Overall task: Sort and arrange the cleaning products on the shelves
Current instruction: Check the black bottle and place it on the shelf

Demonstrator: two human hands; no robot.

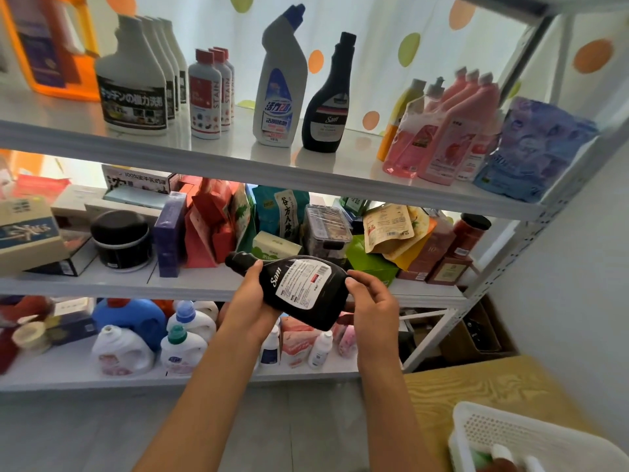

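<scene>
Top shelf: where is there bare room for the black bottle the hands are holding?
On the top shelf, a bare patch lies between the standing black bottle and the pink bottles. A narrower gap separates the red-capped bottles and the white angled-neck bottle. The far right is crowded.

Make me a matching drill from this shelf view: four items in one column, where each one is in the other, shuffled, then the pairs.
Items
1. black bottle with its back label showing
2. black upright bottle
3. blue jug
4. white basket

Places
A. bottom shelf, left part
B. bottom right corner of the view, off the shelves
C. top shelf, right of the grey angled-neck bottle
D. in the grip of the left hand and the right hand, in front of the middle shelf

Pairs: 1-D, 2-C, 3-A, 4-B
</scene>
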